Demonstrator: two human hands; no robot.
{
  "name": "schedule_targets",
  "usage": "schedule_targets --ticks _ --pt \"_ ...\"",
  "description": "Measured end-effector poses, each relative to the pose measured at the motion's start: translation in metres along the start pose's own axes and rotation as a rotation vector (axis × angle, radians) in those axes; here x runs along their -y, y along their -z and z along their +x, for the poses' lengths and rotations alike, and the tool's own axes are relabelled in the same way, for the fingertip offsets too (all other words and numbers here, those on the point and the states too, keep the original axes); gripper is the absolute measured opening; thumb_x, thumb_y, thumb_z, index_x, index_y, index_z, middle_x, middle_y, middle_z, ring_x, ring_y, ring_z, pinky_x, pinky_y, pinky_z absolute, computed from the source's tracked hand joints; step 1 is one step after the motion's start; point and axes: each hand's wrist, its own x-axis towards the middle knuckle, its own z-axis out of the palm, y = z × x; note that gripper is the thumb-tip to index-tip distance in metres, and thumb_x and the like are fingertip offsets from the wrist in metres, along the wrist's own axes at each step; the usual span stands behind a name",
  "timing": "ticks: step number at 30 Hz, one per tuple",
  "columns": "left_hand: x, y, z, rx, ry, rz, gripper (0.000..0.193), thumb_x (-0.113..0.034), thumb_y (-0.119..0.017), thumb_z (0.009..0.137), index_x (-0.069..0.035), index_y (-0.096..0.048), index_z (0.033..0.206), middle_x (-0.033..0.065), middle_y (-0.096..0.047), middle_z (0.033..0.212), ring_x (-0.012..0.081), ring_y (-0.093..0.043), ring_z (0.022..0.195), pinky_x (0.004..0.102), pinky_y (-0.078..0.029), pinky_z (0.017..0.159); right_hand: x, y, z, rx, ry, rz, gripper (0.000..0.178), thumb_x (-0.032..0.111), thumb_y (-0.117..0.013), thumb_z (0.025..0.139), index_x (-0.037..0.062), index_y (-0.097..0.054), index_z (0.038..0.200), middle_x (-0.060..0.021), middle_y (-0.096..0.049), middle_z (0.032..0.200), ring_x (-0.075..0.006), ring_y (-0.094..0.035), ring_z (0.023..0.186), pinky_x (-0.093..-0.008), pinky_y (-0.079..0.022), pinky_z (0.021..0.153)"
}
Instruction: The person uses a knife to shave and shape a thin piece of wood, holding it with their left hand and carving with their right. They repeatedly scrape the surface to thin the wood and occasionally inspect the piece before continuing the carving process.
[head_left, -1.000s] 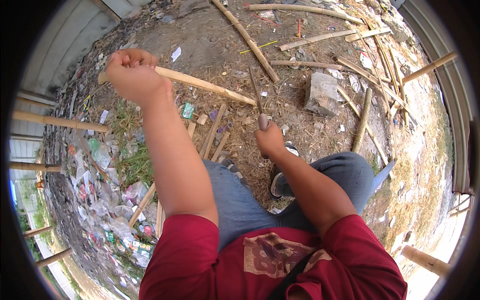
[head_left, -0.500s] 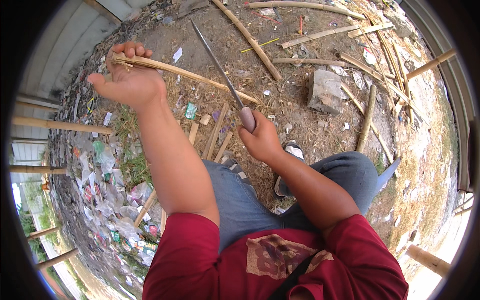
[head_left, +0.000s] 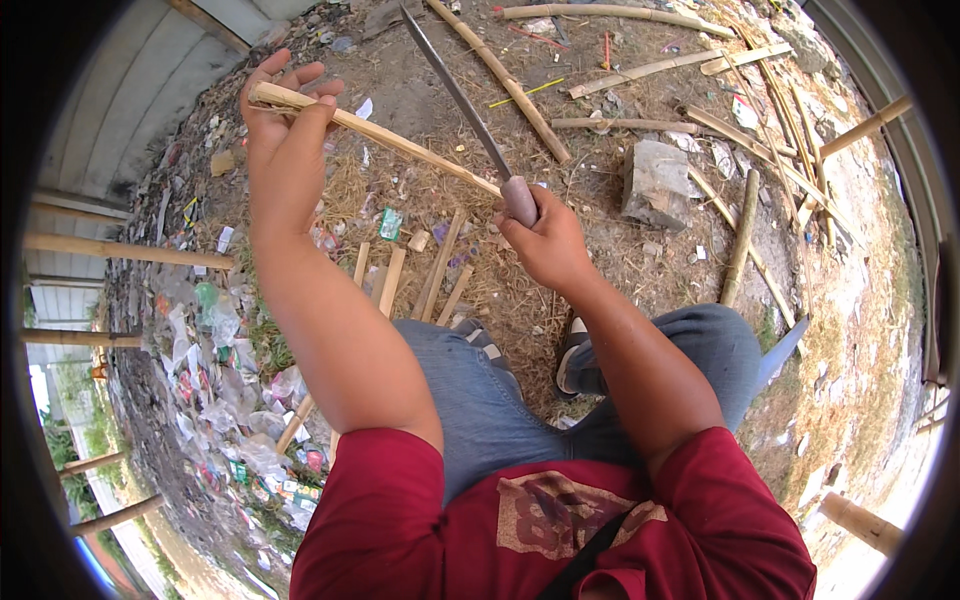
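A pale split bamboo strip (head_left: 410, 152) slants from the upper left down toward the knife's handle. My left hand (head_left: 285, 150) holds it near its frayed far end, the thumb laid over it and several fingers stretched out beyond. In my right hand (head_left: 550, 242) is a long-bladed knife (head_left: 458, 95), gripped by its light wooden handle; the blade points up and away to the left. The strip's near end disappears beside the handle, and I cannot tell whether the two touch. Between my left forearm and my feet lie several cut bamboo strips (head_left: 440, 262) on the ground.
A grey concrete block (head_left: 655, 185) sits right of the knife. Several bamboo poles (head_left: 505, 85) and split lengths are scattered at the far side and right. A blue blade-like piece (head_left: 782, 350) shows beside my right knee. Plastic litter (head_left: 225, 400) covers the left ground, near a panel wall (head_left: 130, 110).
My left hand has turned from palm-up to thumb-over on the bamboo strip. My right hand and the knife have shifted slightly right, with the handle now beside the strip's near end.
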Motion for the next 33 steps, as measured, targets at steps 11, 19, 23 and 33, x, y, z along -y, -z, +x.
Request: schedule_targets --ticks 11,19,23,33 --pt "-0.035 -0.061 -0.033 0.486 -0.106 -0.213 0.045 0.002 -0.063 0.090 0.000 -0.052 0.134 0.0135 -0.062 0.126 0.0259 -0.060 0.123 0.0387 -0.049 0.102 0.014 0.018 0.020 -0.008 0.136 0.213 0.045 0.015 -0.081 0.082 0.0035 -0.061 0.120 -0.0034 -0.064 0.096 -0.0115 -0.058 0.083 -0.0309 -0.050 0.074" --pt "-0.036 -0.067 -0.039 0.534 -0.106 -0.148 0.044 0.000 -0.071 0.087 -0.002 -0.058 0.130 0.0113 -0.064 0.118 0.0197 -0.063 0.115 0.0335 -0.055 0.090 0.022 0.028 0.021 -0.062 0.112 0.252 0.037 0.018 -0.079 0.083 0.0006 -0.063 0.112 -0.0098 -0.067 0.092 -0.0162 -0.062 0.081 -0.0336 -0.052 0.073" --pt "-0.042 -0.060 -0.039 0.446 -0.030 0.195 0.046 -0.006 -0.078 0.083 -0.004 -0.063 0.126 0.0078 -0.067 0.104 0.0145 -0.067 0.094 0.0285 -0.056 0.075 0.019 0.029 0.025 -0.160 0.097 0.214 0.032 0.018 -0.079 0.084 0.0010 -0.064 0.107 -0.0103 -0.067 0.088 -0.0162 -0.061 0.079 -0.0344 -0.051 0.072" --pt "-0.056 -0.044 -0.045 0.431 -0.084 0.178 0.045 -0.005 -0.078 0.083 -0.006 -0.064 0.126 0.0013 -0.066 0.083 0.0089 -0.062 0.077 0.0264 -0.051 0.070 0.026 0.032 0.024 -0.204 0.034 0.180 0.029 0.018 -0.079 0.084 0.0016 -0.063 0.102 -0.0097 -0.066 0.086 -0.0162 -0.060 0.075 -0.0348 -0.050 0.069"
